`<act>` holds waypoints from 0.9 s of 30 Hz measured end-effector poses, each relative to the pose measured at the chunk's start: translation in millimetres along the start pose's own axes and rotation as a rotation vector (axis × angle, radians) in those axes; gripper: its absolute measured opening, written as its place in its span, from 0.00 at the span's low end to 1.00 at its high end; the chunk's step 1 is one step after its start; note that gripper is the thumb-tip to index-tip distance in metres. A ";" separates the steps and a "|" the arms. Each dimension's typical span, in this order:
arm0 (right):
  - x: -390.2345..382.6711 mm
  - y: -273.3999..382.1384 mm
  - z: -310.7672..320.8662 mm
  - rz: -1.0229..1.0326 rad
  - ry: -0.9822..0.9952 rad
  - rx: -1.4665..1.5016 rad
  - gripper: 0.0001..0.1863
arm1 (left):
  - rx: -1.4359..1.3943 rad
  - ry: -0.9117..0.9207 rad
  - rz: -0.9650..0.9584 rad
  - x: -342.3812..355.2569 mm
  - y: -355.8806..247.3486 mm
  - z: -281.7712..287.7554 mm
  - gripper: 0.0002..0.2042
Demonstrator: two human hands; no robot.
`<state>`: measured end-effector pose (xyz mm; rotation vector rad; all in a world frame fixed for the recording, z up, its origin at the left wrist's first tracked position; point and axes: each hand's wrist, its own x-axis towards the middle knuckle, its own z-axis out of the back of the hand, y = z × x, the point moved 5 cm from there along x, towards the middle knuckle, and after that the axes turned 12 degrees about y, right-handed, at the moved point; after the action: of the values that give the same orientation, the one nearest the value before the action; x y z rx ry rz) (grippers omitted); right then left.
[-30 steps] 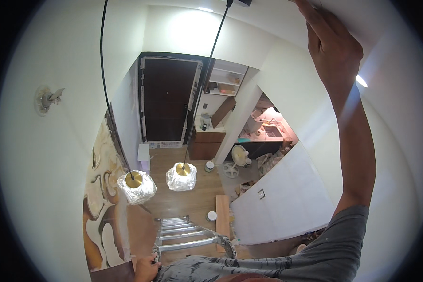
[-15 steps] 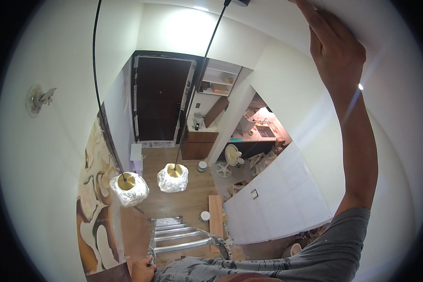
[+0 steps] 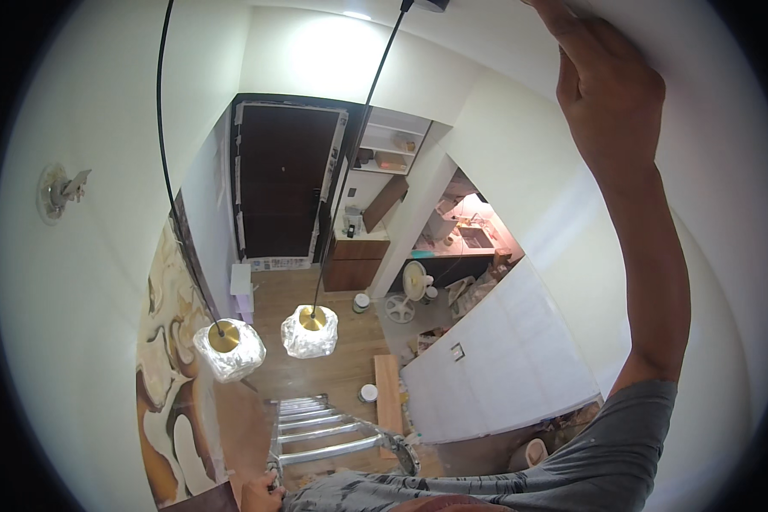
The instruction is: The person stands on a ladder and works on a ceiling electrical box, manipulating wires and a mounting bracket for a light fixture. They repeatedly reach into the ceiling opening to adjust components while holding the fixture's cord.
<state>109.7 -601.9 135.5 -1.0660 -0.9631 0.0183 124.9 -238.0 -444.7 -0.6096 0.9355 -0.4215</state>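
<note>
My right hand [image 3: 610, 90] is raised high at the upper right, against the white ceiling. Its fingers are bunched together and their tips run off the top edge, so what they hold is hidden. Low at the left, my left hand [image 3: 260, 493] is closed around the upper side rail of a metal ladder [image 3: 328, 429], beneath me. Two pendant lamps, a left one [image 3: 229, 350] and a right one [image 3: 309, 331], hang in front of me on black cords. Both have brass-coloured caps and clear, crinkled-looking shades.
A dark door [image 3: 277, 179] stands beyond a wooden floor. A wall fitting [image 3: 57, 192] sticks out at the left. Below are a wooden plank [image 3: 389, 392], a standing fan [image 3: 414, 282] and a white panel [image 3: 503, 358]. A marbled panel [image 3: 166, 401] lines the left wall.
The view has shifted slightly, so the lamps and room appear a little lower and further left. Both hands keep nearly the same places.
</note>
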 end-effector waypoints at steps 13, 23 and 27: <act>-29.7 19.5 -61.4 -0.350 -0.134 0.643 0.21 | -0.090 -0.091 -0.142 14.1 29.7 -5.4 0.25; -19.7 -0.4 -9.1 -0.094 -0.186 0.051 0.24 | -0.016 -0.109 -0.124 14.0 31.8 -9.6 0.26; -20.3 -9.4 -12.2 -0.030 -0.229 -0.018 0.25 | -0.018 -0.104 -0.122 12.2 28.8 -7.5 0.25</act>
<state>101.5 -624.7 127.5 -1.0810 -1.1878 0.1091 127.3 -225.5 -474.2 -0.7010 0.8063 -0.4858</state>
